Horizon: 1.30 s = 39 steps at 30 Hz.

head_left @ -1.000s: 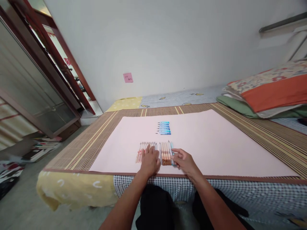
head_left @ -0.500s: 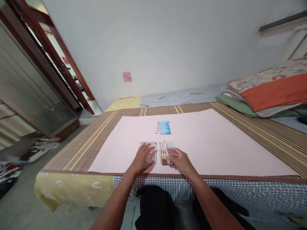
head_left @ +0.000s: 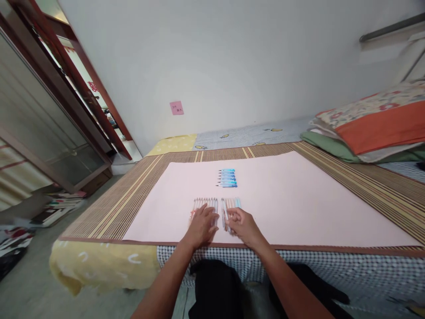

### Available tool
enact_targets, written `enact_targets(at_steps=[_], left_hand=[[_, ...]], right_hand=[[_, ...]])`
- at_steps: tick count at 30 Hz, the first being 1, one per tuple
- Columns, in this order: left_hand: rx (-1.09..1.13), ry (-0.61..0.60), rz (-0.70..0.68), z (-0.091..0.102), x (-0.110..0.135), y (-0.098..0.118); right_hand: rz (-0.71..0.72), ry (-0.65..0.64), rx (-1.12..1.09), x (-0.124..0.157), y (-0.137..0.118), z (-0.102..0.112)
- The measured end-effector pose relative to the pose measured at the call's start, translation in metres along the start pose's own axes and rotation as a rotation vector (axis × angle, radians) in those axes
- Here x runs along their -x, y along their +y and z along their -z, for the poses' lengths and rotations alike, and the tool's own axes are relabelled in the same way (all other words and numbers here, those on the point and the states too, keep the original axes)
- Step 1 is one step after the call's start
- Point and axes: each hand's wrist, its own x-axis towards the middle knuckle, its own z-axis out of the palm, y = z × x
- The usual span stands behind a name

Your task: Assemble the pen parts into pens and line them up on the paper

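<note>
On a large pink sheet [head_left: 299, 199] lie three groups of pens. A row of pink pens [head_left: 203, 204] sits near the front edge, and my left hand [head_left: 202, 226] rests flat on it with fingers spread. Just to its right is a row of orange pens [head_left: 229, 204] with a couple of light blue ones at its right side. My right hand [head_left: 242, 225] lies over the near ends of this row, fingers curled and pinching on a pen there. A separate row of blue pens [head_left: 227, 177] lies farther back, untouched.
The sheet lies on a striped woven mat [head_left: 109, 208] over a bed. Folded quilts and a pillow [head_left: 372, 126] are stacked at the right. A pink note [head_left: 176, 107] is stuck on the white wall. Books [head_left: 56, 206] lie on the floor by a glass cabinet [head_left: 43, 133].
My right hand has shifted left from the right edge of the orange row onto its near ends. My left hand has stayed on the pink row, sliding slightly.
</note>
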Motion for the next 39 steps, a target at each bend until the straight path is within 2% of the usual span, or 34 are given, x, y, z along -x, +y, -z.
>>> enact_targets(at_steps=[6, 10, 15, 17, 22, 26, 30, 39], left_hand=[[0.022, 0.044, -0.015, -0.001, 0.007, 0.002], [0.028, 0.054, -0.033, 0.001, 0.009, 0.006], [0.038, 0.044, -0.006, 0.006, 0.012, 0.012], [0.048, 0.036, -0.026, 0.007, 0.012, 0.013], [0.024, 0.011, -0.023, 0.002, 0.007, 0.014], [0.022, 0.023, -0.038, -0.003, 0.004, 0.015], [0.052, 0.033, -0.056, -0.005, 0.005, 0.019], [0.068, 0.059, 0.003, -0.013, -0.006, 0.029]], right_hand=[[0.012, 0.058, 0.239, -0.023, -0.004, -0.02], [0.072, 0.105, 0.388, -0.022, -0.007, -0.023], [0.182, 0.065, 0.515, -0.001, -0.007, 0.003], [0.243, 0.094, 0.548, 0.01, -0.006, 0.021], [0.268, 0.228, 0.559, 0.045, 0.01, 0.067], [0.299, 0.331, 0.554, 0.073, 0.033, 0.09], [0.315, 0.382, 0.539, 0.087, 0.048, 0.093], [0.373, 0.341, 0.517, 0.08, 0.043, 0.08]])
